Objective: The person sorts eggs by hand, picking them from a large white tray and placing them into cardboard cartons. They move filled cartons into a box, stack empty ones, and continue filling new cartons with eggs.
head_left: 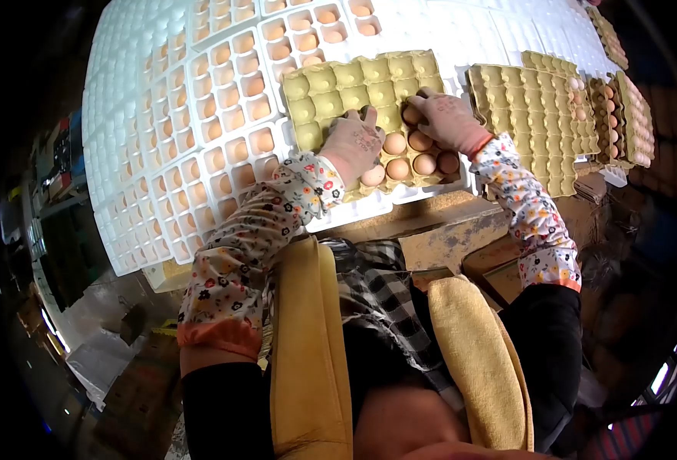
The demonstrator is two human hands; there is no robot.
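Two gloved hands over a bumpy, yellow-green paper egg tray.

On my head camera, my left hand, in a pale glove with red print, is bent low over the middle of the tray; I can't tell if it holds anything. My right hand, in a matching glove, has bent fingers touching a smooth, round brown egg in the tray's right part, but I can't tell if they grip it. More brown eggs sit in the near right cups. White trays with square cups spread out to the left, many with eggs, and other bumpy paper trays are on the right.
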